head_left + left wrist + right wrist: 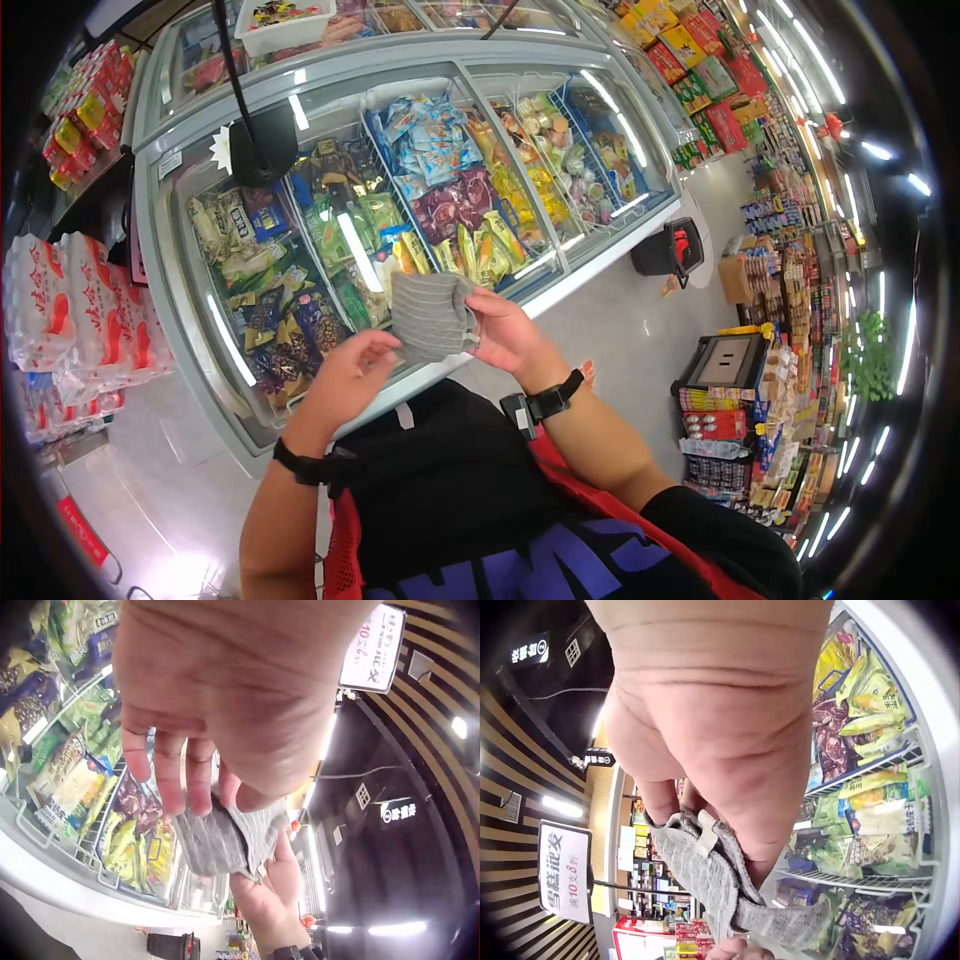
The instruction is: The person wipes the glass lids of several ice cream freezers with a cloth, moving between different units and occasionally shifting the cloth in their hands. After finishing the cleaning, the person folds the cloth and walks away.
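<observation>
A grey cloth item with thin light stripes (432,316) is held up over the near edge of the freezer. My right hand (508,335) grips its right side. In the right wrist view, fingers of the right hand (712,742) go in at the open edge of the grey cloth (705,874), beside a small white tag. My left hand (352,378) is at the cloth's lower left corner, fingers loosely bent; whether they touch it I cannot tell. The left wrist view has the left hand's fingers (199,776) hanging in front of the cloth (217,840).
Beneath the hands, a glass-topped freezer (600,250) holds bagged frozen goods in wire baskets. Wrapped white-and-red packs (95,300) are stacked at left. A black basket (655,257) is on the floor to the right, before stocked shelves. A sign (564,871) stands on a pole.
</observation>
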Tool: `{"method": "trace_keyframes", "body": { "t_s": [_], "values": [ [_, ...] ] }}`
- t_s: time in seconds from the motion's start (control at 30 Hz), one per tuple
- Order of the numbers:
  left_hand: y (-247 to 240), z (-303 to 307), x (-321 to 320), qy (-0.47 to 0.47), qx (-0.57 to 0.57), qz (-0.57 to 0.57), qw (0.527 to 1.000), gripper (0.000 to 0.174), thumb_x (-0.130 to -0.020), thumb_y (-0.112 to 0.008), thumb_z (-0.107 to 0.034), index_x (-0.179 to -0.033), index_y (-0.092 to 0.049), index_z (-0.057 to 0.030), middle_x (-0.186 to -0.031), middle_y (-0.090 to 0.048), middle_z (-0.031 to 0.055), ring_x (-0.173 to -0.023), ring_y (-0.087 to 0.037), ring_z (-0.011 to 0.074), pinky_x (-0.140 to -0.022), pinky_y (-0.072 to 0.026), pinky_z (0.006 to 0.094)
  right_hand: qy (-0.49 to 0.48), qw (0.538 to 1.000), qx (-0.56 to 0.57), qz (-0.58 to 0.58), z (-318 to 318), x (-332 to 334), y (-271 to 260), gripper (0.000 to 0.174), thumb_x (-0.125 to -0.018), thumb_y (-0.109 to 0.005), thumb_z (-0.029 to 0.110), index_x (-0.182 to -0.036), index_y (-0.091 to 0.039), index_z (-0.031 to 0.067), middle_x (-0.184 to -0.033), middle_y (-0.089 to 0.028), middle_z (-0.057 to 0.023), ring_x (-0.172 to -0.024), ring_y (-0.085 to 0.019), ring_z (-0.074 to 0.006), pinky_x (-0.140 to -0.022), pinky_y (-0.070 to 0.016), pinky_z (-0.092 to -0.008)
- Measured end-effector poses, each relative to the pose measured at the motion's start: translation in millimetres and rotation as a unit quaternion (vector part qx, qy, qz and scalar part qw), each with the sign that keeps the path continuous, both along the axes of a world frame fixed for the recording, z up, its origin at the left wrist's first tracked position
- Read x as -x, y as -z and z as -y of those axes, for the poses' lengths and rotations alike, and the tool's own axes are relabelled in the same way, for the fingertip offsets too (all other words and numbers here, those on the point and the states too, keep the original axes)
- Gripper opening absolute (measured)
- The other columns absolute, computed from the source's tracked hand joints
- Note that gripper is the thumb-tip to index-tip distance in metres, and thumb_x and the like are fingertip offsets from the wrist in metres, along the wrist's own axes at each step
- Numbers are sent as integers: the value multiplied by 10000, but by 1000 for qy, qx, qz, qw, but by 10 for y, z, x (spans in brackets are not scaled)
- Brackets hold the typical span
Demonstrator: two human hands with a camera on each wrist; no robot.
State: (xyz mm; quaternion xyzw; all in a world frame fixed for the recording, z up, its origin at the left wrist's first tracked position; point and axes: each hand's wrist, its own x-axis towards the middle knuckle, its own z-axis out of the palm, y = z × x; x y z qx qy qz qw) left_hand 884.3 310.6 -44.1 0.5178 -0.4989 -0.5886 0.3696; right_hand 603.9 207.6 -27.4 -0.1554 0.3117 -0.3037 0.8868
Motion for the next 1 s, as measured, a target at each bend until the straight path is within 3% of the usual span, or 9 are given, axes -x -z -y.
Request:
{"method": "trace_keyframes", "body": {
  "t_s": [0.1,0.23,0.33,0.43,0.53,0.73,0.83,0.9,1.0],
  "values": [
    [-204,-59,46,10,22,0,1000,326,-979,-821,-153,-1247,-650,-80,-1163,-655,69,-1059,-700,213,-914,-547,386,-12,1000,-10,12,-125,-226,-101,448,-1158,-536,213,-1573,-535,44,-1425,-725,-143,-1275,-740,-286,-1062,-612,-479],
    [-219,-214,86,-109,113,100,983,575,-852,-901,-136,-1331,-585,-107,-1338,-552,134,-1139,-672,292,-936,-563,444,-26,999,-26,18,-230,-489,-164,464,-1177,-487,238,-1604,-494,56,-1443,-714,-151,-1270,-744,-295,-1044,-622,-489],
    [-298,-288,18,-143,181,166,959,573,-853,-900,-130,-1358,-629,-123,-1299,-582,124,-1130,-665,312,-952,-567,458,-35,999,-28,10,-258,-603,-136,462,-1183,-477,246,-1607,-491,65,-1447,-711,-152,-1264,-746,-296,-1046,-625,-492],
    [-286,-331,-147,-96,256,260,926,511,-851,-882,-71,-1332,-713,-103,-1241,-596,114,-1153,-627,301,-1007,-542,410,-48,999,-22,-12,-227,-710,-128,454,-1186,-473,243,-1602,-502,65,-1447,-709,-149,-1264,-745,-290,-1050,-627,-478],
    [-277,-402,-256,-96,224,226,943,361,-898,-840,-53,-1254,-804,-105,-1198,-623,103,-1172,-624,298,-1011,-535,403,-69,997,-18,-34,-180,-816,-111,440,-1187,-470,231,-1584,-520,48,-1439,-712,-139,-1275,-737,-279,-1063,-622,-455],
    [-84,-505,-435,-192,146,84,967,193,-1044,-759,-155,-1205,-808,-61,-1181,-655,90,-1071,-646,247,-929,-534,365,-103,988,18,-114,-131,-1009,-2,394,-1188,-460,185,-1520,-583,12,-1426,-718,-116,-1285,-722,-259,-1129,-577,-435],
    [32,-529,-538,-230,125,33,965,189,-1116,-688,-173,-1178,-770,-14,-1089,-686,40,-955,-639,158,-851,-513,308,-113,979,37,-165,-155,-1062,42,391,-1186,-472,181,-1511,-593,1,-1428,-716,-118,-1291,-710,-245,-1140,-555,-426],
    [20,-529,-590,-261,39,-38,964,198,-1142,-650,-176,-1160,-745,-4,-1021,-692,2,-893,-622,108,-798,-495,276,-130,969,55,-204,-175,-1092,36,406,-1177,-506,182,-1528,-577,-10,-1435,-711,-123,-1315,-688,-228,-1154,-530,-416],
    [-23,-427,-631,-305,-8,-134,943,234,-1179,-587,-218,-1154,-730,-34,-917,-678,-53,-813,-592,41,-702,-467,245,-200,961,103,-163,-142,-1088,118,491,-1207,-493,306,-1576,-535,-16,-1492,-674,-126,-1361,-657,-228,-1170,-511,-411]
  ]
}}
